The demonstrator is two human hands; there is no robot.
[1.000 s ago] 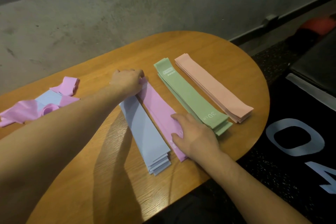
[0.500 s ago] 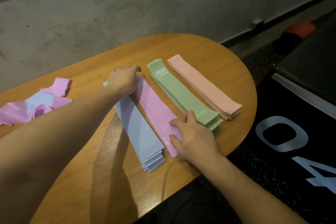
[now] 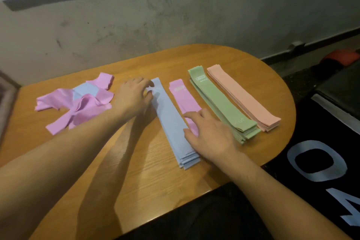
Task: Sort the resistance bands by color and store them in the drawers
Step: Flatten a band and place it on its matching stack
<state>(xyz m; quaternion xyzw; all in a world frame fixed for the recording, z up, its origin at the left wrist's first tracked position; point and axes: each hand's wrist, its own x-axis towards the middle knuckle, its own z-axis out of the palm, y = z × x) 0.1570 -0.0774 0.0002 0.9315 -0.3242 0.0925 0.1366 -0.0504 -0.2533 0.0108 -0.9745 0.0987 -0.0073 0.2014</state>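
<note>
Near the worktop's (image 3: 136,181) left edge lies an unsorted heap (image 3: 78,101) of pink bands with one blue band among them, crumpled and overlapping. Just right of it, the left hand (image 3: 134,95) rests on the far end of the blue stack (image 3: 173,122), its fingers loosely curved and touching the top band; whether they pinch it cannot be told. The blue stack runs from the middle of the worktop towards the near edge, several bands deep. Beside it lies the pink stack (image 3: 183,95), whose near end is covered by the right hand (image 3: 208,132), fingers spread flat and pressing down, its thumb side against the blue stack's edge. Further right sit the green stack (image 3: 220,103) and, nearest the rounded right edge, the peach stack (image 3: 243,97), both squared up and untouched.

The step in hand looks like the sorting stage: squaring the blue and pink stacks side by side. No drawers are in view. The next move probably calls for reaching back to the heap, drawing out one band, flattening it and laying it on its matching colour.
</note>
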